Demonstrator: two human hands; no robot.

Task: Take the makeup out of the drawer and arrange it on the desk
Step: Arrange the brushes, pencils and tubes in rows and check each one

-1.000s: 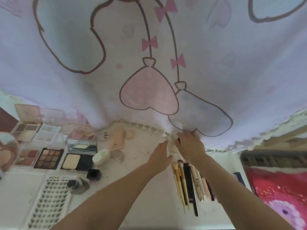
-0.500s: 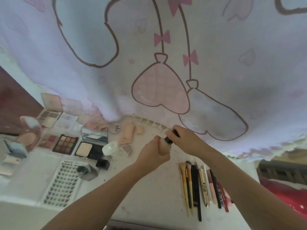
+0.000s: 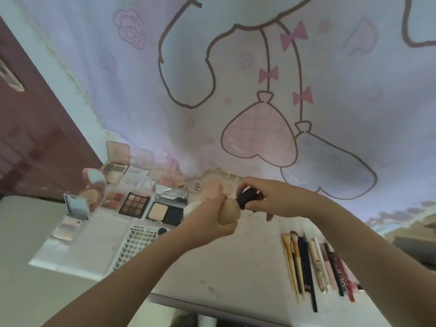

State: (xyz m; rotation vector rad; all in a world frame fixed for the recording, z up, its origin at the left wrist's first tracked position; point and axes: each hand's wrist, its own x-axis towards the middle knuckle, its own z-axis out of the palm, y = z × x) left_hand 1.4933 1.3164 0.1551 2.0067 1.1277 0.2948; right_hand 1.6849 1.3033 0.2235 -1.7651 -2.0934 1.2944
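Both hands on one bottle above the desk (image 3: 236,267).
Left hand (image 3: 212,220) grips the beige bottle (image 3: 227,212); right hand (image 3: 266,197) pinches its dark cap (image 3: 247,199).

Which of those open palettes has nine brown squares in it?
The black-framed palette, between the reddish palette and the black compact; the others hold fewer, lighter pans.

Single head-worn wide-angle view, forward and down, close over the desk (image 3: 247,267).

"XOYO" heads the white false-lash tray (image 3: 139,244) at lower left of the frame; the round compact (image 3: 197,186) near centre reads "blbl".
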